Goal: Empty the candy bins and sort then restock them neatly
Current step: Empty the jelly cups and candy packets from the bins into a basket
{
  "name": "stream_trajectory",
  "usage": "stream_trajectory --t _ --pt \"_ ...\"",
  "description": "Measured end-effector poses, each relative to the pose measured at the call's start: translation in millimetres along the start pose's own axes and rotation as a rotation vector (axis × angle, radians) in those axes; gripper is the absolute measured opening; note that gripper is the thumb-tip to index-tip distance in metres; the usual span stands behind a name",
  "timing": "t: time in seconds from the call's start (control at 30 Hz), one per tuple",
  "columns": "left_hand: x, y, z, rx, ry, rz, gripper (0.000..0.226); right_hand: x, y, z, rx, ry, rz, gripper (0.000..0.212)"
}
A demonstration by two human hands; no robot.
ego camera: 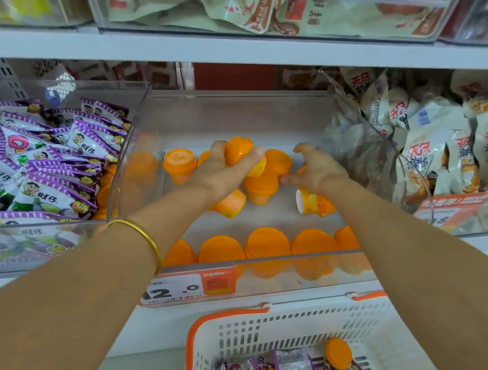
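Two hands are inside the clear bin (129, 151), mid-shelf. The left grip (223, 169) is curled round two orange cups (239, 150), held above the loose cluster (263, 184) toward the bin's 12 o'clock. The right grip (316, 171) hovers at 2 o'clock, fingers arched and apart; nothing shows between them. A tipped cup (312, 201) lies just below it.

Step in hand, as judged: five cups stand lid-up in a front row (267, 242) against the 6 o'clock wall, so restocking in rows appears under way, though a lift-out to the basket (280, 323) at 5 o'clock cannot be ruled out. That basket holds mixed cups and purple packets, so sorting is not finished.

Next move calls for setting the held cups upright behind the front row, then righting the tipped one.

Edges and room: bare floor lies mid-bin between row and cluster. The left side wall stands close to the left forearm; the shelf above (254, 52) limits lift. The purple packets (38, 157) at 9 o'clock and snack bags (427, 147) at 3 o'clock sit behind their own walls.
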State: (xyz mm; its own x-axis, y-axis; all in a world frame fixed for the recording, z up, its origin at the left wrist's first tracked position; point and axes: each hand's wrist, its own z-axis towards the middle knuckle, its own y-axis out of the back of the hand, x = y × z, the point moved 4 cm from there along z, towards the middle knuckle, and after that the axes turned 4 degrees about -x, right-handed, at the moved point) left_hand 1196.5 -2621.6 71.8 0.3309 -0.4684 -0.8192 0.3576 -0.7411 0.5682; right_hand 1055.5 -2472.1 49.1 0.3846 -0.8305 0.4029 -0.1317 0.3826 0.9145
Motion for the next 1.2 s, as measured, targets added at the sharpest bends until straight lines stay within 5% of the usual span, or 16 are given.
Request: stream_trajectory --t 0.1,0.3,0.6,0.73,0.87,1.2 --pt "-1.3 -5.0 3.8 0.050 0.016 -0.101 0.064 5.0 -1.1 -0.8 0.037 0.058 0.012 0.087" --pt "4.7 -25.0 5.7 0.254 0.088 -0.233 0.083 14.8 -7.0 2.2 0.101 0.156 -0.149 0.077" --pt "1.6 -36.8 8.9 0.365 0.103 -0.294 0.068 16.4 -9.4 10.8 0.093 0.056 -0.123 0.044" --pt "2.9 -39.6 10.4 0.374 0.077 -0.234 0.069 19.8 -7.2 7.3 0.123 0.059 -0.098 0.054" --pt "5.9 -40.1 11.9 0.367 0.058 -0.216 0.063 25.3 -9.9 11.6 0.128 0.100 -0.113 0.036" --pt "6.5 -34.1 9.9 0.343 0.105 -0.359 0.037 15.5 -8.4 9.4 0.043 0.089 0.130 0.034"
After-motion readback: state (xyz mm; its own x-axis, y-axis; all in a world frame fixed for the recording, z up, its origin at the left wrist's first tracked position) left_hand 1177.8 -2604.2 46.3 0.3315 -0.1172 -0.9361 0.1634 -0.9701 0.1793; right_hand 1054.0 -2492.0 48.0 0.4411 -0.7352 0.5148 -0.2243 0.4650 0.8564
